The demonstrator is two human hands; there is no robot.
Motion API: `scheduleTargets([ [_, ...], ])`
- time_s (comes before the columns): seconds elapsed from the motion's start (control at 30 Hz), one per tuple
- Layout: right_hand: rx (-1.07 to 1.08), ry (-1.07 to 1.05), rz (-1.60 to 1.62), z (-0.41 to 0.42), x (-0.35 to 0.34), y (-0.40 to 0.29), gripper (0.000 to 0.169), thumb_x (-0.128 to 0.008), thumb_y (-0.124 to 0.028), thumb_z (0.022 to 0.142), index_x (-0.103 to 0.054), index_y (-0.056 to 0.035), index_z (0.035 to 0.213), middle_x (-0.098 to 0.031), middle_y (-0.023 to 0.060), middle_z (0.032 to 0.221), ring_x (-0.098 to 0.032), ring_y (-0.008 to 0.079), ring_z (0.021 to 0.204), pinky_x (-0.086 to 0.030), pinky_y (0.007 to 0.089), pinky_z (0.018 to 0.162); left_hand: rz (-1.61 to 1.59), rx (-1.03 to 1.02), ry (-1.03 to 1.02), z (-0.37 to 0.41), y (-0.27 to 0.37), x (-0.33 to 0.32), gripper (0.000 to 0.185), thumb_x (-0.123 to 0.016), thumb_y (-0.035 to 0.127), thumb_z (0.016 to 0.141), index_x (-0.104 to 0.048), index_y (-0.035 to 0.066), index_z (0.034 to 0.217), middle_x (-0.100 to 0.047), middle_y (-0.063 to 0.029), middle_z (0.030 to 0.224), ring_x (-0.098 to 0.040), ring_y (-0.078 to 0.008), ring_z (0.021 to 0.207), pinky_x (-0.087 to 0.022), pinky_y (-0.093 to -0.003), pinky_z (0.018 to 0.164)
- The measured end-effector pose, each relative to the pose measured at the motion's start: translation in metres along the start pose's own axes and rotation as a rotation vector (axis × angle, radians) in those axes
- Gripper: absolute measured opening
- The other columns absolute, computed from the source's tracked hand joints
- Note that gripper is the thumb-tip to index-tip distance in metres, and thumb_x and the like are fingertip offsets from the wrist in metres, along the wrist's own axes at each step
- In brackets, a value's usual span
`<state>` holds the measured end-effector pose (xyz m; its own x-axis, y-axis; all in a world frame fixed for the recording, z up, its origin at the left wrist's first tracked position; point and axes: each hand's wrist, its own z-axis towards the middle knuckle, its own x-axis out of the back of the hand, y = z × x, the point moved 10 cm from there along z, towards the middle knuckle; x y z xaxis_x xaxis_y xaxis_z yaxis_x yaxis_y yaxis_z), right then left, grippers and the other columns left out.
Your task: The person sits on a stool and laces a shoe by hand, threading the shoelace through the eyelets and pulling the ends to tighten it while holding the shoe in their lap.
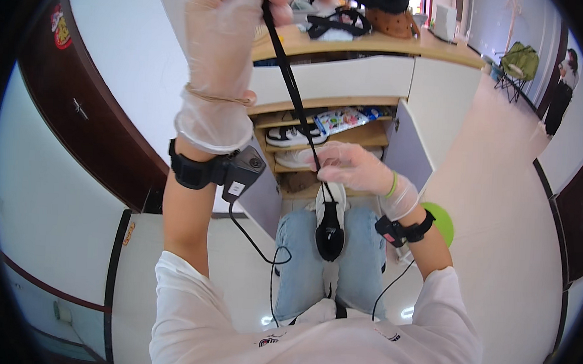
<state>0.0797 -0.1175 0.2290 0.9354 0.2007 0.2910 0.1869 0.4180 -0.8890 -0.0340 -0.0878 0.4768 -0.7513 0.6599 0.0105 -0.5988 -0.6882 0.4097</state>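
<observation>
A white and black shoe (330,223) rests between my knees, its toe pointing away from me or its heel hidden; which end is which I cannot tell. Black shoelaces (292,80) run taut from it up to the top of the view. My left hand (225,40), in a clear plastic glove, is raised high and grips the upper end of the laces. Lower down, just above the shoe, my right hand (349,167) pinches the laces with thumb and fingers. It wears a clear glove too, with a green band at the wrist.
Ahead stands a cabinet with its door (409,143) swung wide; shelves hold a black and white sneaker (294,135) and a printed packet (341,120). Bags (389,19) lie on the countertop (338,41). A person (563,92) stands far right, near a green folding chair (519,63).
</observation>
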Motion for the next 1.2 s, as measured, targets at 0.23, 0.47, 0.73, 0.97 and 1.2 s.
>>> scheduleTargets([
  [0.23,-0.104,0.341,-0.776,0.007,0.022,0.011,0.018,-0.072,-0.021,0.082,-0.067,-0.0059,0.091,-0.058,0.0088,0.067,-0.058,0.0219,0.065,-0.048,0.0316,0.064,0.061,0.059,0.098,0.007,-0.01,-0.007,0.023,-0.056,0.019,0.098,-0.067,-0.002,0.1,-0.06,-0.0008,0.075,-0.056,-0.0093,0.067,-0.044,-0.0209,0.065],
  [0.47,0.076,0.299,-0.352,0.011,0.032,-0.042,0.028,-0.056,-0.018,0.096,-0.062,-0.0003,0.076,-0.062,0.0034,0.069,-0.06,0.0113,0.071,-0.049,0.0283,0.068,0.094,0.147,0.061,0.016,-0.019,0.0,0.022,-0.056,0.018,0.098,-0.067,-0.001,0.098,-0.062,-0.0008,0.075,-0.059,-0.009,0.067,-0.049,-0.0215,0.066],
  [0.73,0.487,0.41,0.053,0.048,0.06,-0.193,0.028,-0.046,-0.02,0.097,-0.063,-0.0005,0.085,-0.048,-0.0026,0.064,-0.04,0.0056,0.058,-0.032,0.0207,0.056,0.013,0.163,-0.031,0.016,-0.023,-0.026,0.021,-0.057,0.02,0.097,-0.07,0.004,0.096,-0.066,0.0001,0.08,-0.058,-0.0053,0.072,-0.047,-0.0195,0.07],
  [0.97,0.48,0.395,0.132,0.073,0.068,-0.205,0.026,-0.049,-0.022,0.1,-0.064,-0.0012,0.103,-0.048,-0.0044,0.074,-0.036,0.0036,0.063,-0.031,0.0188,0.057,0.02,0.132,0.008,0.027,-0.036,-0.007,0.028,-0.054,0.024,0.099,-0.07,0.002,0.106,-0.071,-0.0061,0.096,-0.064,-0.0088,0.087,-0.05,-0.0215,0.082],
  [1.2,0.41,0.411,0.12,0.075,0.065,-0.19,0.023,-0.051,-0.021,0.098,-0.065,-0.0034,0.103,-0.055,-0.0022,0.072,-0.042,0.0046,0.058,-0.033,0.0186,0.055,0.032,0.085,-0.092,0.022,-0.025,-0.009,0.028,-0.055,0.024,0.098,-0.069,0.002,0.108,-0.071,-0.0091,0.105,-0.065,-0.0111,0.091,-0.05,-0.0226,0.084],
])
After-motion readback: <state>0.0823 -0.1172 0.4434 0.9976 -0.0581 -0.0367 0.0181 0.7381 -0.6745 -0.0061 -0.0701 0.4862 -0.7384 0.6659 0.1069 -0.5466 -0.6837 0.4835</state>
